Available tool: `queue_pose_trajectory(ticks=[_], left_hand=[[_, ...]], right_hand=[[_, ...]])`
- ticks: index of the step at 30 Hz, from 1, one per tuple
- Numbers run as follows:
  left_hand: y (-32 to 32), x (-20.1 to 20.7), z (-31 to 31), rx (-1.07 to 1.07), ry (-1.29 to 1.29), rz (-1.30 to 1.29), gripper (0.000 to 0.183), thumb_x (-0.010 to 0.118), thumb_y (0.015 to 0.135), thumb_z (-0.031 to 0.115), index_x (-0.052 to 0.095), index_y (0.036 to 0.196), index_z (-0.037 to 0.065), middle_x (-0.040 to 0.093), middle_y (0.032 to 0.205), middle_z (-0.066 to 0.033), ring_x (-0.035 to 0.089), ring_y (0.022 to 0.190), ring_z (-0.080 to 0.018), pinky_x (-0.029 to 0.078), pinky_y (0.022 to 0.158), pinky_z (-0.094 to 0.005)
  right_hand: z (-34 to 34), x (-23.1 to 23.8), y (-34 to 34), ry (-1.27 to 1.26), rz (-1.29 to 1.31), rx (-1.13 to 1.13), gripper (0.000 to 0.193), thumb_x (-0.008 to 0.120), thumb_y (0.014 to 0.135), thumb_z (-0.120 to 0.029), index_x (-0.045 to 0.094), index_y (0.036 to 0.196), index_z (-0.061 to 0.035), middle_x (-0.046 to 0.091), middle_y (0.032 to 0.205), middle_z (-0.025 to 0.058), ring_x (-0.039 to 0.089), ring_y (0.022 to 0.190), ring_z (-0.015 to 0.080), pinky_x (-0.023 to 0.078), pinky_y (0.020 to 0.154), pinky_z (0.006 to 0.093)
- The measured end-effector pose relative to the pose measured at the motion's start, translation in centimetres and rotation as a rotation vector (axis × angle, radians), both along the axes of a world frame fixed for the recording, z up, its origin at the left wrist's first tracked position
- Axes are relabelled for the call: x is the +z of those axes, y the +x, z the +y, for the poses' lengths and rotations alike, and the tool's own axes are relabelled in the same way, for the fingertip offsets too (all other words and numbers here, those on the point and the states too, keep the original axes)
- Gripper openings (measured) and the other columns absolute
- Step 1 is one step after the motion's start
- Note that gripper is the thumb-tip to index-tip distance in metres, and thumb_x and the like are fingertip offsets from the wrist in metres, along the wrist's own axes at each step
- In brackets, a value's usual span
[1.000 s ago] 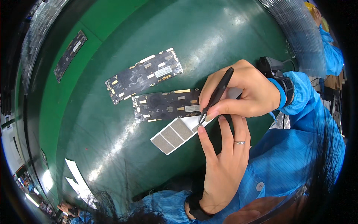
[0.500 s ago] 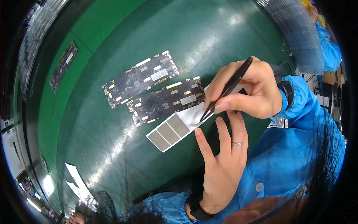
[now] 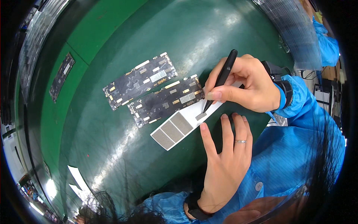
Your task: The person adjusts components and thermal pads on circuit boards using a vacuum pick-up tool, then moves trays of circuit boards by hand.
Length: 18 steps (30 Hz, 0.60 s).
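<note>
Black tweezers (image 3: 225, 71) are pinched in my right hand (image 3: 248, 87), tips pointing down onto a white backing sheet (image 3: 191, 114). Beside the tips lies a small grey rectangular piece (image 3: 201, 116); whether they grip it I cannot tell. Larger grey pads (image 3: 172, 129) fill the sheet's lower left end. My left hand (image 3: 226, 160) is open with fingers spread, its index fingertip at the sheet's near edge; a ring sits on one finger. Just beyond the sheet rests a black circuit board (image 3: 166, 101), with another circuit board (image 3: 140, 81) behind it.
On the green table (image 3: 104, 138), a third circuit board (image 3: 62, 77) lies at far left. White paper strips (image 3: 79, 179) are near the lower left edge. Stacked clear plastic trays (image 3: 294, 31) stand at upper right, where another person's blue sleeve (image 3: 326, 43) shows.
The tweezers have turned more upright, and my right hand has shifted slightly left. The small grey piece sits a little higher on the sheet. The sheet and my left hand moved slightly right.
</note>
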<state>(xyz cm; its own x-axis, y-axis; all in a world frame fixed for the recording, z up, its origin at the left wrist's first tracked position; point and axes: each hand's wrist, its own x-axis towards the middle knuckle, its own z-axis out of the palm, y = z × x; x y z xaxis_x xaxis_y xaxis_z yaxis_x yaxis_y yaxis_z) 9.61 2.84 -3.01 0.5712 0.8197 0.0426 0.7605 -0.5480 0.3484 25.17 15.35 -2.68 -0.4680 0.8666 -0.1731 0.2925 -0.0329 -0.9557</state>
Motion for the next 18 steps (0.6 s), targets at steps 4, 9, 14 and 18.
queue_pose_trajectory(ticks=[4,9,14,18], left_hand=[[0.0,-0.9,0.8,0.006,0.042,-0.028,0.067,0.078,0.079,0.046,0.066,0.133,0.008,0.057,0.131,-0.0072,0.056,0.125,-0.0272,0.039,0.114,-0.0697],[-0.2,-1.0,1.5,-0.031,0.083,-0.022,0.068,0.078,0.079,0.047,0.065,0.133,0.008,0.056,0.130,-0.0069,0.055,0.121,-0.0259,0.042,0.111,-0.0666],[-0.4,-0.8,2.0,-0.063,0.098,0.017,0.070,0.077,0.080,0.051,0.064,0.134,0.008,0.055,0.129,-0.0071,0.054,0.119,-0.0260,0.043,0.109,-0.0651],[-0.3,-0.8,1.8,-0.069,0.087,0.031,0.070,0.076,0.080,0.052,0.064,0.133,0.008,0.055,0.128,-0.0076,0.054,0.119,-0.0257,0.042,0.109,-0.0656]], right_hand=[[0.2,-0.2,-0.1,0.013,-0.022,-0.005,0.015,0.075,0.097,-0.012,0.072,0.103,0.0005,0.076,0.084,0.0086,0.073,0.078,0.0105,0.055,0.069,0.0227],[0.4,0.7,0.1,0.021,-0.113,0.050,0.012,0.075,0.096,-0.006,0.071,0.103,0.0030,0.076,0.096,0.0122,0.075,0.087,0.0155,0.059,0.077,0.0271],[0.1,-0.5,0.0,0.111,-0.037,0.042,0.013,0.074,0.096,-0.008,0.071,0.104,0.0024,0.076,0.091,0.0110,0.074,0.084,0.0134,0.058,0.073,0.0254],[-0.2,-1.0,0.2,0.103,0.156,-0.086,0.015,0.073,0.098,-0.008,0.070,0.108,0.0026,0.075,0.092,0.0087,0.071,0.082,0.0101,0.056,0.073,0.0237]])
